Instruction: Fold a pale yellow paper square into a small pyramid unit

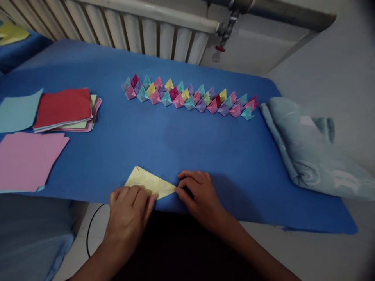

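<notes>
A sheet of pale yellow paper (150, 181), folded into a triangle, lies at the front edge of the blue table. My left hand (130, 205) is closed on its near left side, with curled fingers over the paper and the thumb along the lower edge. At the paper's right-hand tip, my right hand (200, 195) pinches the corner between thumb and fingertips. The left fingers hide the triangle's lower left part. Farther back stand rows of small folded paper boats (178, 100) in pink, teal, purple, yellow and red.
On the left lie a pink paper stack (29, 160), a red-topped paper stack (64, 107) and light blue paper (19, 111). A folded grey-green blanket (310, 144) rests on the right of the blue table (146, 142). Behind it are a radiator (149, 33) and a pipe valve (219, 48).
</notes>
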Demonstrator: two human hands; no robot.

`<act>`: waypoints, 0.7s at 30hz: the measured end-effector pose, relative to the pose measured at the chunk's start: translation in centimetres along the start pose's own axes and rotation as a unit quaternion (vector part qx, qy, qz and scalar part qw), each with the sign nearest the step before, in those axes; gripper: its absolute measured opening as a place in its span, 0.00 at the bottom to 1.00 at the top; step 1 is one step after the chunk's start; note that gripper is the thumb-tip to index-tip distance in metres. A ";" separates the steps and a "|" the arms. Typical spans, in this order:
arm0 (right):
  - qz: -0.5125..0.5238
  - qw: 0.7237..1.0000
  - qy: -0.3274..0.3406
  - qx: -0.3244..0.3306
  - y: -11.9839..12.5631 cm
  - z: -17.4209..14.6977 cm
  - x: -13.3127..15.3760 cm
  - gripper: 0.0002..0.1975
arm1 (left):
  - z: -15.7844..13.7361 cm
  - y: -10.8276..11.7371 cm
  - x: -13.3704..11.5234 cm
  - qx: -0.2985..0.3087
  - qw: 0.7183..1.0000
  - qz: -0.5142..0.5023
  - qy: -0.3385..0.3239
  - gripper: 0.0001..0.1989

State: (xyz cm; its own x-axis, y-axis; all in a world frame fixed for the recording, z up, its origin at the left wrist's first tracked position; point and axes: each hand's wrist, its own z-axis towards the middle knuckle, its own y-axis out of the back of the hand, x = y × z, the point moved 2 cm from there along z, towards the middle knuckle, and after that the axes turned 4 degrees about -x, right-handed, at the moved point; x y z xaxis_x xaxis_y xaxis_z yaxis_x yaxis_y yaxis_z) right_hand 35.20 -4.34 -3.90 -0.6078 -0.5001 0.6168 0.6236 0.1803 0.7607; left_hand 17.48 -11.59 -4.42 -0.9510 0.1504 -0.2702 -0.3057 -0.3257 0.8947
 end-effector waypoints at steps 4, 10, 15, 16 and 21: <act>-0.007 1.000 -0.002 -0.001 -0.1 0.0 0.0 0.05 | 0.3 0.1 -0.1 0.009 1.000 0.016 -0.006 0.12; -0.004 1.000 -0.006 -0.009 -0.2 -0.1 0.1 0.05 | 0.3 0.0 -0.1 0.004 0.999 0.032 -0.005 0.13; 0.003 1.000 -0.030 -0.004 -0.2 0.0 0.2 0.05 | -0.3 -0.2 0.6 -0.024 0.999 0.039 -0.007 0.11; -0.002 0.999 -0.035 0.000 -0.2 0.0 0.2 0.05 | -0.5 -0.3 0.8 -0.031 0.999 0.036 -0.012 0.10; -0.028 0.999 -0.036 0.020 -0.1 0.3 0.3 0.03 | -0.8 -0.4 1.1 -0.026 0.994 0.007 -0.109 0.16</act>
State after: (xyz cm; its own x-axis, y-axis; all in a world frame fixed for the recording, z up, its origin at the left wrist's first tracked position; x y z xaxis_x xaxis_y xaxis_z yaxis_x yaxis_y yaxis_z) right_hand 34.82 -4.30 -3.70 -0.6758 -0.4483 0.5850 0.5682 0.1887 0.8010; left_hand 16.51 -12.04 -5.34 -0.9239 0.3428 -0.1700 -0.3007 -0.3756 0.8766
